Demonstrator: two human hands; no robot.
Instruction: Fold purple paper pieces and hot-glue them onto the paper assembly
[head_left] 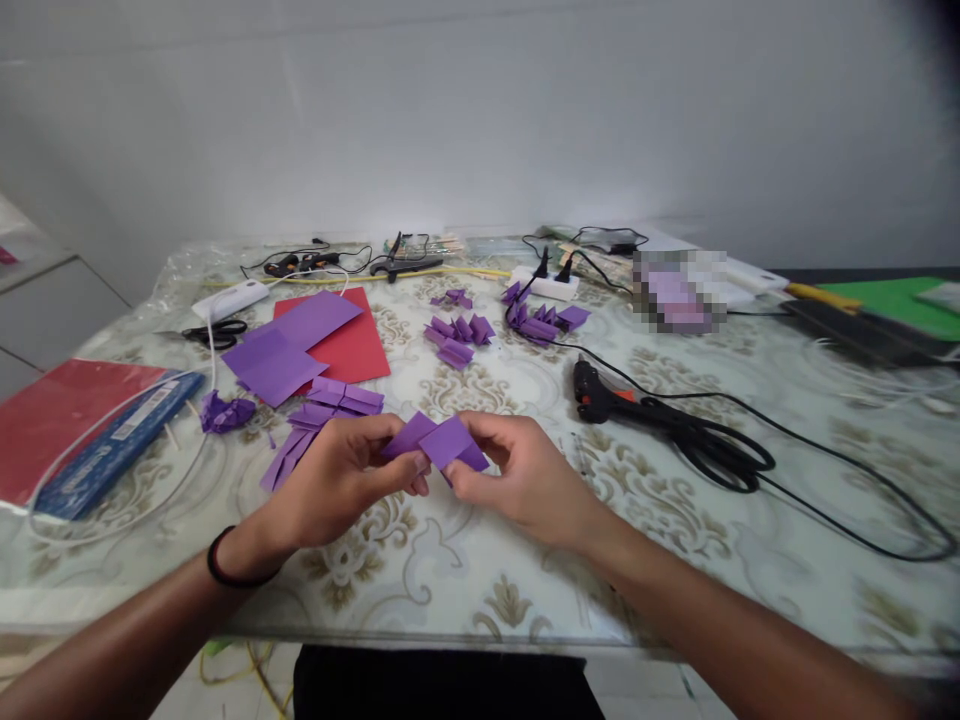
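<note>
Between my two hands is a folded purple paper piece (448,443), held above the table near its front middle. My left hand (341,480) pinches its left end between thumb and fingers. The right end is gripped by my right hand (517,475), thumb in front and fingers behind. Several folded purple paper strips (330,405) lie just beyond my left hand, partly hidden by it. Farther back are more folded purple pieces, one cluster (459,335) in the middle and another cluster (544,320) to its right.
A black glue gun (615,395) with a coiled cord lies at the right. Purple sheets (277,365) overlap a red sheet (360,340) at the left. Scissors (217,332), a crumpled purple paper (226,412) and a blue ruler pack (120,445) are nearby. A white power strip (551,284) stands behind.
</note>
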